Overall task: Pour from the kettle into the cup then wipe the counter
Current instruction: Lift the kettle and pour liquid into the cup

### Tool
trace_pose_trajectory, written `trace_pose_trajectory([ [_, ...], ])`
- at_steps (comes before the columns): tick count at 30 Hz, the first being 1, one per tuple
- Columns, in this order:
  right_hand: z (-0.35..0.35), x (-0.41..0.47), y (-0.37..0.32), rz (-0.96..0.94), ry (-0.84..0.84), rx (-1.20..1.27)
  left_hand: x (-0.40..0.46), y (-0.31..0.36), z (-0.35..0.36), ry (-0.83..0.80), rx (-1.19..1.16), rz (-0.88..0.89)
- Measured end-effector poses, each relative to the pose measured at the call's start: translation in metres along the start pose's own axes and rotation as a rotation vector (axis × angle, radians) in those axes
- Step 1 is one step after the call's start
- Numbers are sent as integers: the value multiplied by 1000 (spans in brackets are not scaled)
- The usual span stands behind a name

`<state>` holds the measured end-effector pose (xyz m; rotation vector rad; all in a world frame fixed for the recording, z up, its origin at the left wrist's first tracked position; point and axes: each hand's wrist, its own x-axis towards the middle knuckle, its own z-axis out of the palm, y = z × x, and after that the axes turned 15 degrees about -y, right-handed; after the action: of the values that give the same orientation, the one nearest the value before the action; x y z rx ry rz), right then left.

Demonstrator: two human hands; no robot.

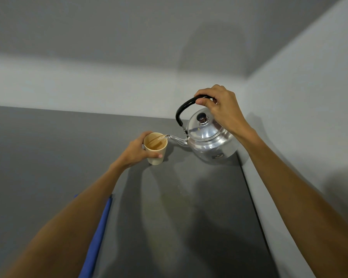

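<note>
The kettle [210, 140] hangs tilted from the right hand [222, 109], whose fingers [201, 101] are curled shut around the black handle [184, 108]. Its spout [176, 139] runs leftward, tip at the rim of the cup [155, 148], and a thin stream passes from it into the cup, which already holds some brownish liquid. That line from spout tip to cup mouth is what the pour depends on: the tip sits at the right edge of the rim, so a small swing could send liquid outside.

The cup stands on the grey table [48, 157], steadied by the left hand [136, 152], its fingers wrapped around the cup wall.

For the wiping step, a folded blue cloth [99, 233] lies on the table near the left forearm, partly hidden by it, so the left hand is closer. A few faint specks on the table below the kettle may be drops, though the view is too soft to be sure. A wall closes in just right of the kettle.
</note>
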<state>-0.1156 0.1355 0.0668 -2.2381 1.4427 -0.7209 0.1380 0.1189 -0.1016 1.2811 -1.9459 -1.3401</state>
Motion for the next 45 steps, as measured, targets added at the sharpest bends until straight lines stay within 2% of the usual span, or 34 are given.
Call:
trace_pose_trajectory([
  [45,-11,2,-2,-42,14,-89,-3,2,-2,-20,-12,-4],
])
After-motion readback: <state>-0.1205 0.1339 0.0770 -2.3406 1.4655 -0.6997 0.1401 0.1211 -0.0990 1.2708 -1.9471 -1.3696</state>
